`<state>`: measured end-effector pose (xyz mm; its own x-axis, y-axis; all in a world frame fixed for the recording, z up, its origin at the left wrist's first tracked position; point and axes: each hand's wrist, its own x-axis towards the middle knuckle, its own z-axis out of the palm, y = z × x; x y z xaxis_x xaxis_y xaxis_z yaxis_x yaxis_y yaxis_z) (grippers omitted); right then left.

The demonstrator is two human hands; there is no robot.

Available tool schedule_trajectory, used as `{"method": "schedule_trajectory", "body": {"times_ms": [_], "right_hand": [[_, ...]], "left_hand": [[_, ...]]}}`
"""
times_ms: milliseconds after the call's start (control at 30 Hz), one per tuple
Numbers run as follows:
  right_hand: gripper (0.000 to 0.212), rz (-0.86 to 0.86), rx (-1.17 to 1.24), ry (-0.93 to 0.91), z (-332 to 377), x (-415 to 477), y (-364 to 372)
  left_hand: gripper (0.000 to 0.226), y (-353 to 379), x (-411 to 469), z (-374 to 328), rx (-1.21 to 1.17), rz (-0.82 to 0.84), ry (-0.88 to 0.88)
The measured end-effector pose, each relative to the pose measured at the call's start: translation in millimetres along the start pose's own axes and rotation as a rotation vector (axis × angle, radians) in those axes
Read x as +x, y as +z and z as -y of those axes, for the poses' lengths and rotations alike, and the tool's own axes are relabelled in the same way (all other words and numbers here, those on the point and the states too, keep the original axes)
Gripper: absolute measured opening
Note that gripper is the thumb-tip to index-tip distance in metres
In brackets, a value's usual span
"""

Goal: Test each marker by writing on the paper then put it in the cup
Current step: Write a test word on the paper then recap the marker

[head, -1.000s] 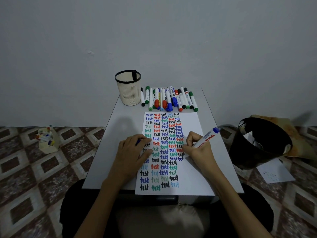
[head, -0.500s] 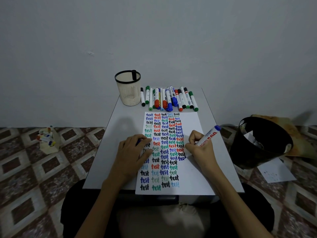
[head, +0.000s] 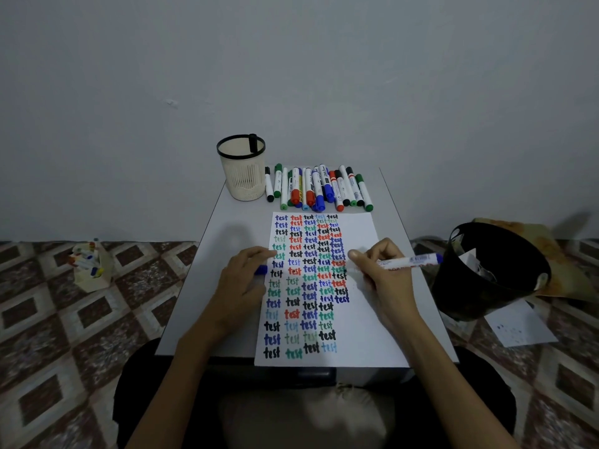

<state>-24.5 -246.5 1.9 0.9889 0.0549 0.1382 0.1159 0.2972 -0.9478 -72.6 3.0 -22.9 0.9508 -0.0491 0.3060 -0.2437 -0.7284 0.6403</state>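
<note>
1. A paper (head: 363, 335) lies down the middle of a table (head: 201, 286), reaching its near edge.
2. A cup (head: 242, 179) stands at the far left corner with a lone marker (head: 252, 145) in it. A row of markers (head: 319, 189) lies just right of it, behind the paper.
3. The left hand (head: 241, 283), holding a cap (head: 261, 269), rests on the paper's left edge. The right hand (head: 379, 273) holds a marker (head: 408, 262) over its right side.
4. On the floor, a box (head: 89, 267) sits left of the table and a bin (head: 486, 277) sits right.

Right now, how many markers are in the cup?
1: a black marker stands against the far rim of the cup. The cup's inside is partly hidden, so a shorter one may sit lower.
</note>
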Motion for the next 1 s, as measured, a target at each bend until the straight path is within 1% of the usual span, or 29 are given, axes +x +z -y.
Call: {"method": "schedule_trajectory", "body": {"times_ms": [67,100,200,267,367,467,567,833,900,933,1000], "right_hand": [[0.028,0.022,0.037,0.041,0,1,0],[0.025,0.038,0.052,0.068,0,2,0],[0.003,0.07,0.181,0.151,3,1,3],[0.013,0.113,0.231,0.187,7,-1,8],[0.012,0.166,0.151,0.173,13,-6,17],[0.014,0.156,0.087,0.147,16,-8,22],[0.014,0.156,0.076,0.144,18,-10,23],[0.014,0.179,0.06,0.155,20,-13,26],[0.015,0.212,0.064,0.18,20,-14,27],[0.015,0.235,0.067,0.196,20,-15,28],[0.016,0.255,0.059,0.218,21,-15,27]], "left_hand": [[0.063,-6,-2,4,0.009,0.001,-0.027],[0.057,-8,-2,6,0.032,-0.009,-0.033],[0.037,-8,-3,10,0.064,-0.038,-0.019],[0.031,-10,-1,9,0.043,-0.079,-0.005],[0.021,-12,-1,2,-0.127,-0.148,-0.015],[0.022,-12,-2,-12,-0.298,-0.133,-0.016],[0.025,-11,-2,-21,-0.384,-0.095,-0.003],[0.023,-12,2,-32,-0.427,-0.041,0.032],[0.022,-12,3,-34,-0.42,-0.024,0.061],[0.022,-12,3,-34,-0.429,-0.021,0.06],[0.025,-14,2,-35,-0.51,-0.027,-0.004]]}}
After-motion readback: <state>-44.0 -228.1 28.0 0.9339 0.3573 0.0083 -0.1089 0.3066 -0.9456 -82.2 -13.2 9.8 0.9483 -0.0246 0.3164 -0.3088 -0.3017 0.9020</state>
